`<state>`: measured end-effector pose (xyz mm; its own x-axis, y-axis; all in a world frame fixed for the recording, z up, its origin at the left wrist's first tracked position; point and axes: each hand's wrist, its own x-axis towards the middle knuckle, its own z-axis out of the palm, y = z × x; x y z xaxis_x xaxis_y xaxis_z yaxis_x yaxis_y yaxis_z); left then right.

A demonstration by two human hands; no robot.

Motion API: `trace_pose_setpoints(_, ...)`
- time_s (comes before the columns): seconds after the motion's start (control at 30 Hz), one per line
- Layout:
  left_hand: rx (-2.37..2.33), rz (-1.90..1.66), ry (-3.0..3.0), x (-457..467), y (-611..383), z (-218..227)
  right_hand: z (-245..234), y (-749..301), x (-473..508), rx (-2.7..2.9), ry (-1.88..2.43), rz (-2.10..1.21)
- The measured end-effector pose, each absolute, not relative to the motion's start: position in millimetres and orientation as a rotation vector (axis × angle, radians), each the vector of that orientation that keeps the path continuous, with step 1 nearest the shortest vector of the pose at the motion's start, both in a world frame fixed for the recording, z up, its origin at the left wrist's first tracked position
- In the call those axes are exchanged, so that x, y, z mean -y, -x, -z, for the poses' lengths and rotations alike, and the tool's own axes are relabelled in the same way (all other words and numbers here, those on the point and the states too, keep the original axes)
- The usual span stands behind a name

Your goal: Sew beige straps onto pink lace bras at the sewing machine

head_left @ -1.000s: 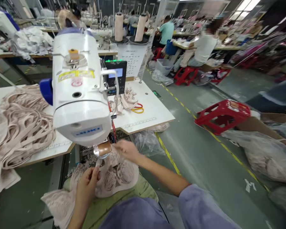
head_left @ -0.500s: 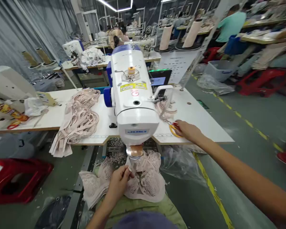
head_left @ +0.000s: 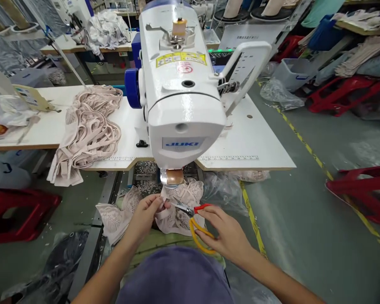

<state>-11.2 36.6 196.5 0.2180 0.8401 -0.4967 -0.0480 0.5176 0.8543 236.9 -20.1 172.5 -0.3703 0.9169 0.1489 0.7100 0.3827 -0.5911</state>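
Observation:
My right hand [head_left: 223, 230] holds a pair of scissors [head_left: 190, 210] with one red and one yellow handle. Their blades point left, at the strap by my left fingertips; whether they cut into it I cannot make out. My left hand [head_left: 148, 211] pinches a narrow pale pink strap of a lace bra [head_left: 180, 217]. The bra lies just under the needle head of the white sewing machine [head_left: 185, 122]. Left of my left hand, another lace cup [head_left: 114, 217] hangs over my lap.
A heap of pale pink bras and straps [head_left: 93, 131] lies on the white table [head_left: 256, 143], left of the machine. Plastic bags [head_left: 224, 192] hang below the table's right part. Red stools [head_left: 364, 190] stand on both sides.
My right hand has brought the scissors from the table right of the machine down to the bra, close to my left hand. My left hand still pinches the strap. The view has tilted down.

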Motion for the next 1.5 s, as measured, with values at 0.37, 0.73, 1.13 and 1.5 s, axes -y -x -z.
trace_pose_setpoints(0.37, -1.269, -0.668, -1.105, -34, 17, -196, -162, -210, -8, 2.165, 1.296, -0.87)
trace_pose_setpoints(0.73, -1.214, -0.639, -1.204, -43, 29, -201, -155, -210, 14, 1.939, 1.327, -0.948)
trace_pose_setpoints(1.13, -1.265, -0.569, -1.278, -43, 33, -206, -159, -202, -9, 1.992, 1.305, -1.049)
trace_pose_setpoints(1.5, -1.34, -0.756, -1.217, -41, 35, -198, -166, -238, -2, 1.983, 1.425, -0.978)
